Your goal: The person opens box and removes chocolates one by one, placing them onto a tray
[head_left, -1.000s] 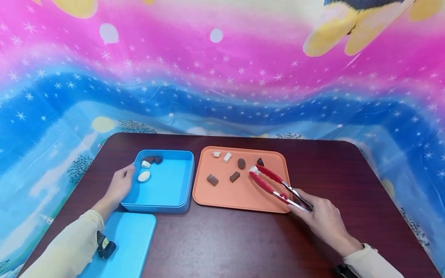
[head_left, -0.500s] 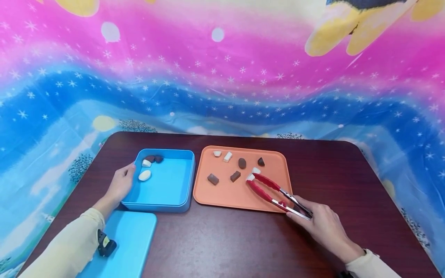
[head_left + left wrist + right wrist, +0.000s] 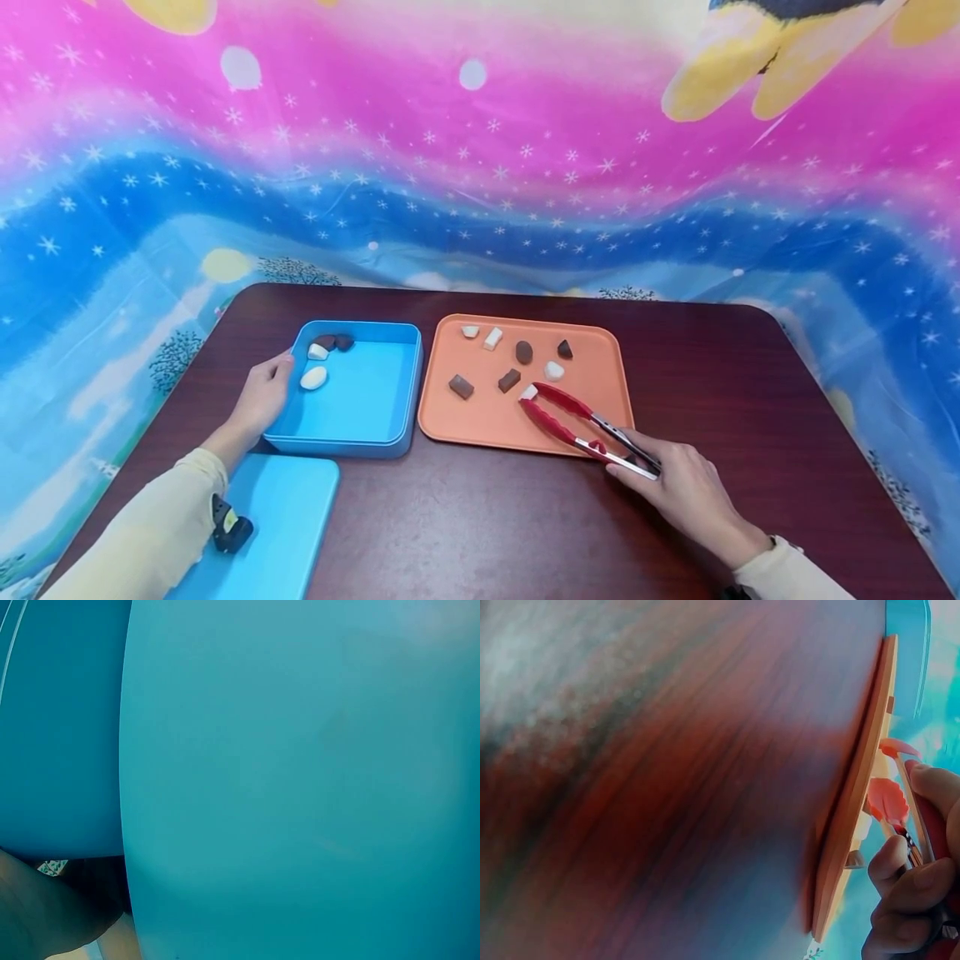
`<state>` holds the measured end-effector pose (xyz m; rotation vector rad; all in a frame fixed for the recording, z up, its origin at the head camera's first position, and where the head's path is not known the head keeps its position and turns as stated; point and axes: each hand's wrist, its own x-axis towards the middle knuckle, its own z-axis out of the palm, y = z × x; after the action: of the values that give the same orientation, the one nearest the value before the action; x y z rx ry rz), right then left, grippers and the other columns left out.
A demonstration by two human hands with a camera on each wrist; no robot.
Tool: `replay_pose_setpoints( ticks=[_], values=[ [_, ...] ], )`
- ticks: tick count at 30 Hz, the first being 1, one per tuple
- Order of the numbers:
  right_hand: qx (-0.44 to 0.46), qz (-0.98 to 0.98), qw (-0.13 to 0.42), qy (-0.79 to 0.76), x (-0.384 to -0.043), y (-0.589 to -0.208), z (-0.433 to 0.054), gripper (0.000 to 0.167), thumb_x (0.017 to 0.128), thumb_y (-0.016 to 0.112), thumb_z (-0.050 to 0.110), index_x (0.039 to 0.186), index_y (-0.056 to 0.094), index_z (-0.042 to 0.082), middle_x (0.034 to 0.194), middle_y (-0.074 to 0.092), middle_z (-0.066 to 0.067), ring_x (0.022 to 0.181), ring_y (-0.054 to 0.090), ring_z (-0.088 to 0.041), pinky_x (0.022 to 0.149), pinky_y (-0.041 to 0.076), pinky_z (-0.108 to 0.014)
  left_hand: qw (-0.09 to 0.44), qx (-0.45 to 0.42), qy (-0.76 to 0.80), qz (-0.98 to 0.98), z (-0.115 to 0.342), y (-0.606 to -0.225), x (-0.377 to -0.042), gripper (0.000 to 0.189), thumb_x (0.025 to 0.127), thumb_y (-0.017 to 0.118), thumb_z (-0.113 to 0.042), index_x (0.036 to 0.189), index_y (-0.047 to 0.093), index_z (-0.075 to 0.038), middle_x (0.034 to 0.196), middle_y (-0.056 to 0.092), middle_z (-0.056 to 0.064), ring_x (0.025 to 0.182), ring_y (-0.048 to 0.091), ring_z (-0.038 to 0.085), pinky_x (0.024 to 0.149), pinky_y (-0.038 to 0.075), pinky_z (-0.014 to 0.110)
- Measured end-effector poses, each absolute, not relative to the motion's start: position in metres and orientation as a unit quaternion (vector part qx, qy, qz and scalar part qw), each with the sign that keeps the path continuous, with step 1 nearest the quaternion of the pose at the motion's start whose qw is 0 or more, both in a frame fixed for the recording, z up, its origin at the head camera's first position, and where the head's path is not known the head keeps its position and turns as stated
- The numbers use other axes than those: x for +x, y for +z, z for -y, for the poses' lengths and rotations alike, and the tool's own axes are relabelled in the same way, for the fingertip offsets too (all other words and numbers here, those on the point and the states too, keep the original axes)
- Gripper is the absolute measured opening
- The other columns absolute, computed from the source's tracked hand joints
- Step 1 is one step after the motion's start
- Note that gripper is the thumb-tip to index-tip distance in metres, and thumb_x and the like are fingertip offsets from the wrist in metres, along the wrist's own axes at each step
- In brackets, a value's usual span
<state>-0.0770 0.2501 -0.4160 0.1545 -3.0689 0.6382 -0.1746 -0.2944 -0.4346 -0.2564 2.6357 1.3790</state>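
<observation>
My right hand (image 3: 686, 492) holds red-tipped metal tongs (image 3: 592, 425) over the orange tray (image 3: 480, 429). Between the tong tips sits a small white block (image 3: 529, 392). On the tray lie brown pieces, among them an oval one (image 3: 524, 352), a dark wedge (image 3: 565, 350) and a brown block (image 3: 461, 387), plus several white ones such as a rounded piece (image 3: 553, 371). My left hand (image 3: 262, 396) grips the left wall of an open blue box (image 3: 360, 450). Inside the box are a white oval (image 3: 313, 378), a white chunk (image 3: 318, 352) and dark brown pieces (image 3: 343, 342).
A flat blue lid (image 3: 277, 525) lies on the dark wooden table (image 3: 487, 525), in front of the box and under the left forearm. Behind the table hangs a patterned cloth (image 3: 480, 167). Box and tray stand side by side with a narrow gap.
The tongs have moved left and toward the front of the tray with the white block between their tips, away from the rounded white piece. The left hand stays on the box.
</observation>
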Motion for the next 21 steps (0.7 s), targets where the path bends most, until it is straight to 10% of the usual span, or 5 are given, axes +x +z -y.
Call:
replay_pose_setpoints(
  ticks=[21],
  values=[
    [0.034, 0.973, 0.013, 0.228, -0.0767, -0.4198, -0.2464, 0.061, 0.074, 0.083, 0.061, 0.117, 0.072, 0.019, 0.065, 0.05, 0.012, 0.057, 0.041, -0.002, 0.053, 0.031, -0.021, 0.079, -0.089, 0.462, -0.879, 0.2935, -0.4361, -0.1747, 0.068, 0.111, 0.017, -0.044, 0.159, 0.015, 0.004, 0.165, 0.018, 0.03, 0.153, 0.016, 0.05, 0.123, 0.019, 0.066]
  ],
)
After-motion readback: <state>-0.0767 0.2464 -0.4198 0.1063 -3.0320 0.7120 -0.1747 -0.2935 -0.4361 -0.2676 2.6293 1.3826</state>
